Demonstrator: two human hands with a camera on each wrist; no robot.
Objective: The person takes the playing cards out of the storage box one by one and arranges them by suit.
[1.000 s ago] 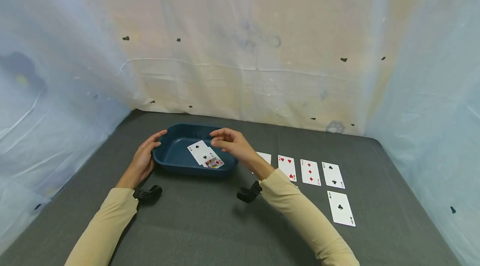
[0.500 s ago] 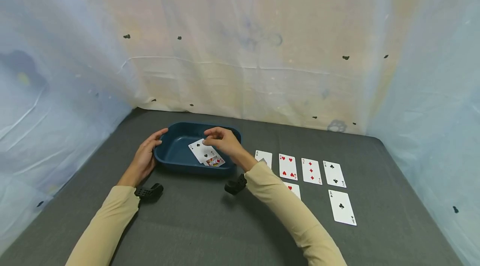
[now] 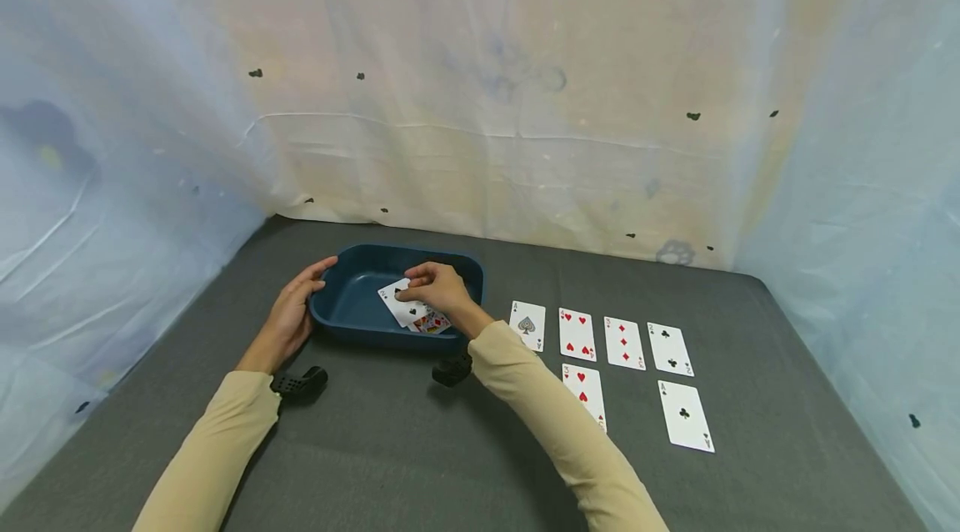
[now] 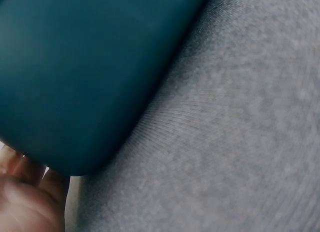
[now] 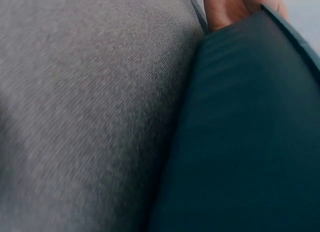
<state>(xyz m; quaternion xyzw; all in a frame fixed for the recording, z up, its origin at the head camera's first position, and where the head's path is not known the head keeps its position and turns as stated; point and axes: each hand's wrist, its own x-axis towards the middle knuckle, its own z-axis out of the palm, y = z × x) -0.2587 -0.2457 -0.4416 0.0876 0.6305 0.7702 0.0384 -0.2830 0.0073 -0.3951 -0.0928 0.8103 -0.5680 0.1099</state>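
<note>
The blue tray [image 3: 333, 330] stands on the grey cloth. My left hand [image 3: 283, 319] lies against its left end, fingers stretched along the outer wall near the rim; in the left wrist view those fingers [image 4: 30, 192] meet the rounded corner. Inside the tray, a two of spades [image 3: 388, 295] overlaps a red-suited face card [image 3: 431, 322]. My right hand [image 3: 442, 288] reaches over the tray's right side, thumb and fingers bent right at the two of spades and covering its upper right part. I cannot tell whether they pinch it.
Right of the tray lie an ace of spades [image 3: 527, 325], four of hearts [image 3: 577, 334], three of diamonds [image 3: 624, 343] and two of clubs [image 3: 670, 348]. Nearer me are a heart card [image 3: 582, 390], partly under my right sleeve, and an ace of clubs [image 3: 686, 415]. Cloth walls [image 3: 480, 98] surround the table.
My right hand has moved left and slightly down, onto the two of spades. The ace of spades and the nearer heart card have come out from behind the sleeve. My left hand stays put.
</note>
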